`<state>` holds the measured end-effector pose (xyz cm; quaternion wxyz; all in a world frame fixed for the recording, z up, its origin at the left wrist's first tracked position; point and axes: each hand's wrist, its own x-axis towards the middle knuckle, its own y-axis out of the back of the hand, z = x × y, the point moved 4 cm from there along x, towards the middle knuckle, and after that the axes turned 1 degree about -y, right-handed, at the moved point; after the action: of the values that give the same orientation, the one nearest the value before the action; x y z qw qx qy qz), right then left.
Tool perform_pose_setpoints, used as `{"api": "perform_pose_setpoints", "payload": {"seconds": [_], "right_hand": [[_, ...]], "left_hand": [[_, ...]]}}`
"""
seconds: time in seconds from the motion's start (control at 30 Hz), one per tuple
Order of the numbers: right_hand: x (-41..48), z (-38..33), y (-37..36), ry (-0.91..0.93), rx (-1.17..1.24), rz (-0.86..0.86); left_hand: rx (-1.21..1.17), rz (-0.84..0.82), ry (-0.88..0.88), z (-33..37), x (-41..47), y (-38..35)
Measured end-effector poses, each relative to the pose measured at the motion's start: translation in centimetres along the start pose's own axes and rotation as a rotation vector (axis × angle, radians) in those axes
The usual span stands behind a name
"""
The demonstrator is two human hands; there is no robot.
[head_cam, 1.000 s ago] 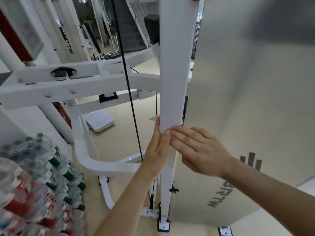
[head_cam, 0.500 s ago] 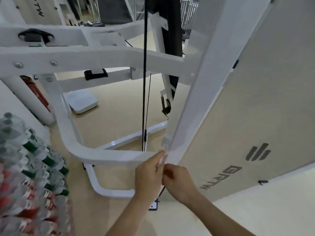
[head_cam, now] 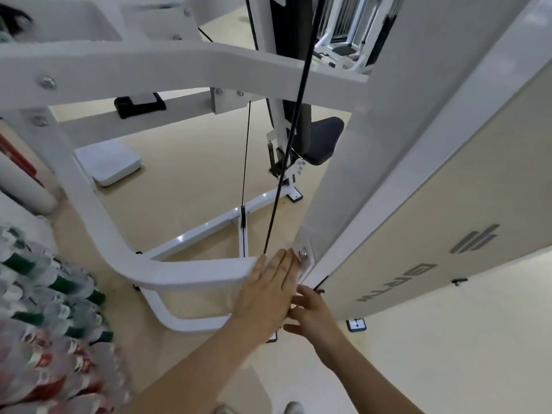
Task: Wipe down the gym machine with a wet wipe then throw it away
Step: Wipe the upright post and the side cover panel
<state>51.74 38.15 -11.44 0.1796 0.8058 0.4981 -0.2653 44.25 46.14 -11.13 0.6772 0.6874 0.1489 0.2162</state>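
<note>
Low in the frame's centre, the left hand [head_cam: 267,291], fingers together, presses flat against the post [head_cam: 334,204] to wipe its base, while the right hand [head_cam: 313,316] waits below with fingers loosely spread.

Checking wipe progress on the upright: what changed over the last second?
Both hands slid down the white upright post, from mid-height to its foot. The left hand now lies flat, fingers extended, by the bolted plate; the right hand sits just below it, open. The wipe isn't clearly visible. The machine frame and black cable stayed put.
</note>
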Motion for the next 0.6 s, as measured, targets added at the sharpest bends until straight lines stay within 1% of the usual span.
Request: {"api": "perform_pose_setpoints", "payload": {"seconds": [0.07, 0.13, 0.2, 0.27, 0.37, 0.43, 0.5, 0.53, 0.6], "right_hand": [[0.3, -0.4, -1.9, -0.052, 0.069, -0.089], [0.6, -0.5, -4.0, -0.100, 0.092, -0.114], [0.6, -0.7, -5.7, -0.103, 0.074, -0.128], [0.4, -1.0, -6.1, -0.084, 0.087, -0.047], [0.1, -0.9, -3.8, -0.051, 0.112, 0.201], [-0.1, -0.7, -1.8, 0.029, -0.027, 0.360], [-0.2, -1.1, -1.3, 0.184, -0.219, 0.472], [-0.3, -1.7, -2.0, 0.288, -0.314, 0.486], [-0.4, -2.9, -4.8, 0.507, -0.529, 0.441]], "left_hand": [[0.015, 0.049, -0.010, -3.1, -2.1, 0.1], [0.018, 0.095, 0.036, -6.3, -3.4, -0.3], [0.021, 0.086, 0.099, -7.4, -3.1, -0.7], [0.069, 0.071, 0.125, -5.9, -1.6, -0.3], [0.100, 0.014, 0.097, -2.1, 1.1, -0.1], [0.088, 0.014, 0.057, -0.8, 2.5, -0.2], [0.081, 0.051, 0.036, -1.8, 2.7, -0.2], [0.061, 0.049, 0.044, -2.9, 2.3, 0.0], [0.044, 0.008, 0.093, -6.1, 0.2, 0.5]]}}
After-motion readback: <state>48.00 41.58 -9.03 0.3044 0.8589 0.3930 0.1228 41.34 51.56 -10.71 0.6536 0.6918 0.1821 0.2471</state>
